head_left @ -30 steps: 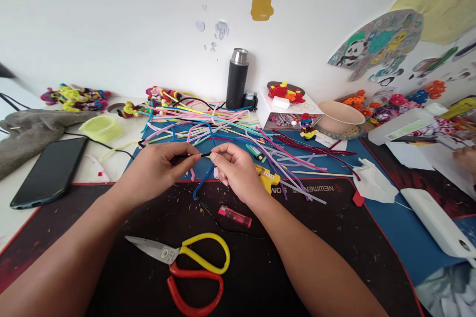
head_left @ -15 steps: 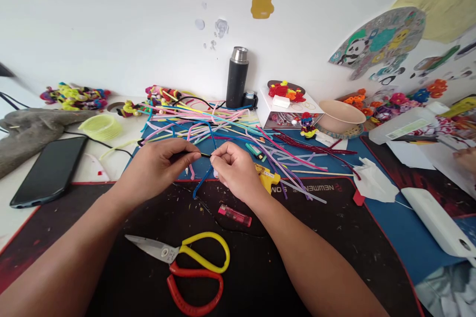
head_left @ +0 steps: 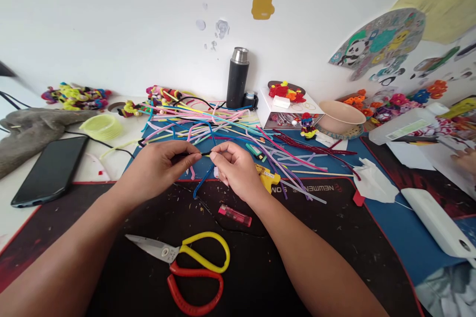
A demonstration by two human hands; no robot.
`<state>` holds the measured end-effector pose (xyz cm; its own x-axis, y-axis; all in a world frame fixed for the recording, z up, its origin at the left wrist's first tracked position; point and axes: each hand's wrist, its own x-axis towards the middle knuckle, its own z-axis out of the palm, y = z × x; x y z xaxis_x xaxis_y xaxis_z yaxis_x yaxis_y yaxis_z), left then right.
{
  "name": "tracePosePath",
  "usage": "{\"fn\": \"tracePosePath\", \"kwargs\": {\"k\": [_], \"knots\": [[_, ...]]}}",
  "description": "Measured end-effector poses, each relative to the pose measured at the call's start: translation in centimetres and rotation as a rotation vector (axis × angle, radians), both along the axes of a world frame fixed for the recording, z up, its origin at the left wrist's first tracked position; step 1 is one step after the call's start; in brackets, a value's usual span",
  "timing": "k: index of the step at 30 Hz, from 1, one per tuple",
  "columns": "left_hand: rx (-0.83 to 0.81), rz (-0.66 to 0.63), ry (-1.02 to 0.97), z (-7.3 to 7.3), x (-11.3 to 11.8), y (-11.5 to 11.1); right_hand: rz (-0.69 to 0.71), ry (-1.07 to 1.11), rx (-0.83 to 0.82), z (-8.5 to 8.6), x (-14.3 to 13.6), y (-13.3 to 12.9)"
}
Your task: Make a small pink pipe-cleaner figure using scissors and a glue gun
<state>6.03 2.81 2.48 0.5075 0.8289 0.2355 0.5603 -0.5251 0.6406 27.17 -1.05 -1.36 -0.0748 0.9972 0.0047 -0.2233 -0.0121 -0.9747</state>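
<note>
A thin black pipe cleaner (head_left: 206, 153) stretches across the short gap between my hands. My left hand (head_left: 159, 167) is closed, pinching it between thumb and forefinger. Thumb and fingers of my right hand (head_left: 233, 166) grip its other end. Below them a blue pipe cleaner (head_left: 204, 183) stands bent on the dark mat (head_left: 305, 237), and a black strand trails across it. A pink lighter (head_left: 235, 215) lies under my right hand. Nearer to me rest scissors (head_left: 174, 255) with one yellow and one red handle. A yellow glue gun (head_left: 268, 177) is partly hidden behind my right hand.
A heap of coloured pipe cleaners (head_left: 201, 114) spreads behind my hands. Beyond it stand a black thermos (head_left: 238, 78) and a white box (head_left: 265, 109). A phone (head_left: 52, 168) lies left; a beige bowl (head_left: 342, 116) sits right. Another person's hand (head_left: 466, 159) shows at the right edge.
The fingers of my right hand have shifted and loosened a little around the end of the black pipe cleaner. My left hand stays nearly still.
</note>
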Motion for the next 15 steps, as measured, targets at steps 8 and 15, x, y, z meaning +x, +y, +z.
{"fn": "tracePosePath", "kwargs": {"k": [8, 15], "knots": [[-0.009, -0.046, 0.001, -0.2, -0.05, 0.17, 0.002, -0.003, 0.01, -0.27, 0.0, 0.09], [-0.023, -0.043, -0.015, -0.24, -0.07, 0.12, 0.0, -0.014, 0.033, -0.21, -0.04, 0.04]]}}
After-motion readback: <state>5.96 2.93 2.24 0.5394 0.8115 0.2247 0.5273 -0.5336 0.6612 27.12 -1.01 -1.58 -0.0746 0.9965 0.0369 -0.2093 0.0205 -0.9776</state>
